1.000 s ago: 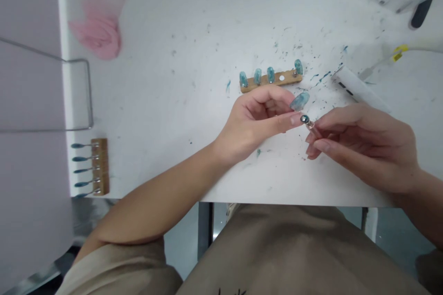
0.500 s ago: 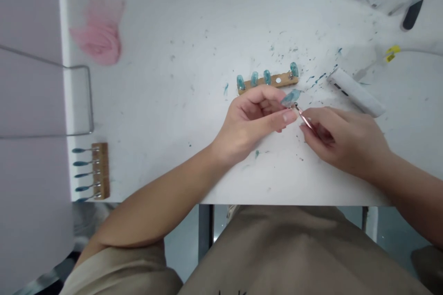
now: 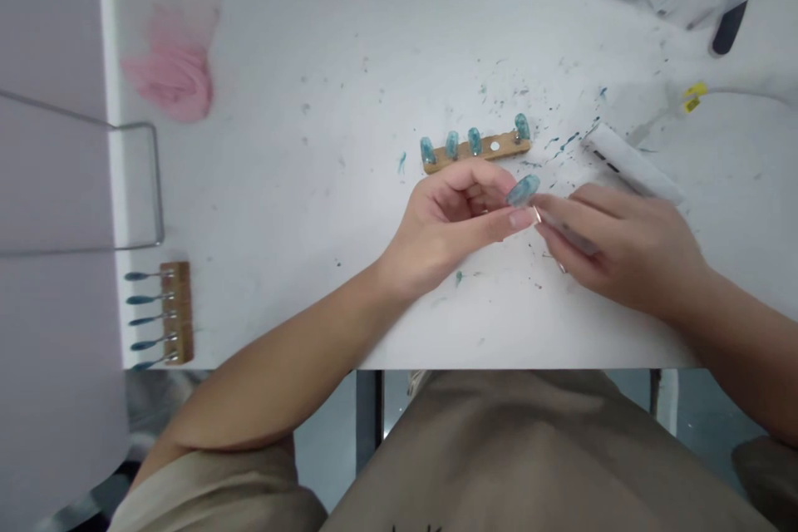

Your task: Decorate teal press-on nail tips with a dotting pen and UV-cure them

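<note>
1. Two bare hands nearly meet at the fingertips over a flat white bench (image 3: 280, 199) dotted with teal specks (image 3: 564, 143), the left hand (image 3: 436, 237) and the right hand (image 3: 636, 253) both raised off it
2. The left hand is pinched, thumb to forefinger, on an oval, marbled-teal nail tip (image 3: 523, 190) that shows at the end of its forefinger; the underside is hidden
3. The right hand grips a slim, pale pinkish tool (image 3: 537, 216), blurred and mostly covered by its fingers, one end right beside the left thumb; whether it touches the nail tip, I cannot tell
4. Just beyond the left hand's knuckles lies a narrow brown wooden strip (image 3: 507, 145) with four more teal ovals standing along it; beyond the right hand's knuckles is a long white box-shaped object (image 3: 636, 166) with black slots
5. A sideways push from the tool, or a slack left pinch, could twist the nail tip loose and drop it
6. Should its surface be wet, which cannot be judged here, a stray forefinger could smear it; a left knuckle swung outward could jolt the strip
</note>
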Demonstrator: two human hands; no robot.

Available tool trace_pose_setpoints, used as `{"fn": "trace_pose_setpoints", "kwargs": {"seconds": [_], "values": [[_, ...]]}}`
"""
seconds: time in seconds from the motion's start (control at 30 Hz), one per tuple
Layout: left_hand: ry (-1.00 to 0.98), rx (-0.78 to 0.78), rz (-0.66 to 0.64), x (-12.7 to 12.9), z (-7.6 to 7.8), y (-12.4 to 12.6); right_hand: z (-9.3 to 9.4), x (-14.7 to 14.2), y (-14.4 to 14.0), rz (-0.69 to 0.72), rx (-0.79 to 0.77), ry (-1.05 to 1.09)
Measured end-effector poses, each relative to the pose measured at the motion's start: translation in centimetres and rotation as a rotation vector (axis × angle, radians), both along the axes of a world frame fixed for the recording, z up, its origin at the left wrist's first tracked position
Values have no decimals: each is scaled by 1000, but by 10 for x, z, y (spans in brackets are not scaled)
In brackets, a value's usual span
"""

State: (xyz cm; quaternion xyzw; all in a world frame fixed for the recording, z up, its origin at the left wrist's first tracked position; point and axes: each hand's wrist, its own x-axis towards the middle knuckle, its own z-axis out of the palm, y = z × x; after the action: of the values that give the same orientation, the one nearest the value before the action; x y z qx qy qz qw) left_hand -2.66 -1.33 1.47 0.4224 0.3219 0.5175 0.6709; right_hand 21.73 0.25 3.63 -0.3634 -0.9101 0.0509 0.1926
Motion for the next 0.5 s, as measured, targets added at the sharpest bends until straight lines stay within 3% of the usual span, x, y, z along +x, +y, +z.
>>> {"fn": "trace_pose_setpoints", "kwargs": {"seconds": [0.1,0.23,0.37,0.5], "values": [[-25,29,-14,0,-1,0,12,15,8,-156,174,-23],[-14,34,-21,0,-3,1,24,41,23,-583,25,-343],[13,33,-3,-1,-3,1,22,60,35,-565,-171,-531],[45,80,-3,-1,-2,-1,21,72,36,-582,-184,-423]]}}
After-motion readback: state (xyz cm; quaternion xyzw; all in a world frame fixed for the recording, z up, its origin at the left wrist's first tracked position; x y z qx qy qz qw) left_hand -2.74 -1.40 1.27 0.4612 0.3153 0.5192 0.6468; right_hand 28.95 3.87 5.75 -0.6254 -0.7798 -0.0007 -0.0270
